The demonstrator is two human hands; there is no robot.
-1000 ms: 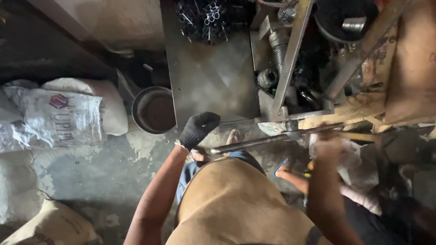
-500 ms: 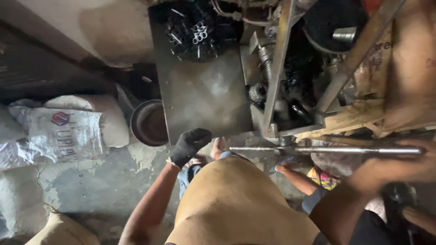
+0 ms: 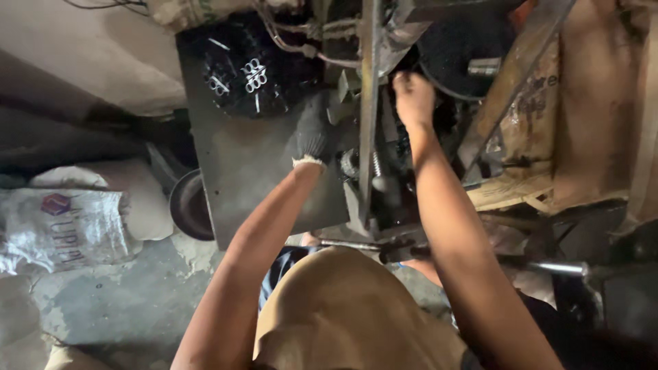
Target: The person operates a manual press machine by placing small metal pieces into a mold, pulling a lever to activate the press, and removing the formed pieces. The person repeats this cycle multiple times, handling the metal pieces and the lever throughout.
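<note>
Up top, gloved left hand [image 3: 312, 133] and bare right hand [image 3: 413, 96] both clutch greasy machine [image 3: 373, 171] parts.

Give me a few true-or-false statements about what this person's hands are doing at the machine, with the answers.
1. The left hand wears a dark glove. True.
2. The right hand is gloved too. False: it is bare.
3. Both hands reach into the machine, one on each side of the upright metal bar. True.
4. The right hand grips the long rod. False: the rod lies low by the person's body, apart from both hands.
5. A round pan sits on top of the grey plate. False: it sits on the floor beside the plate's left edge.
6. A printed sack lies on the floor at the left. True.
</note>
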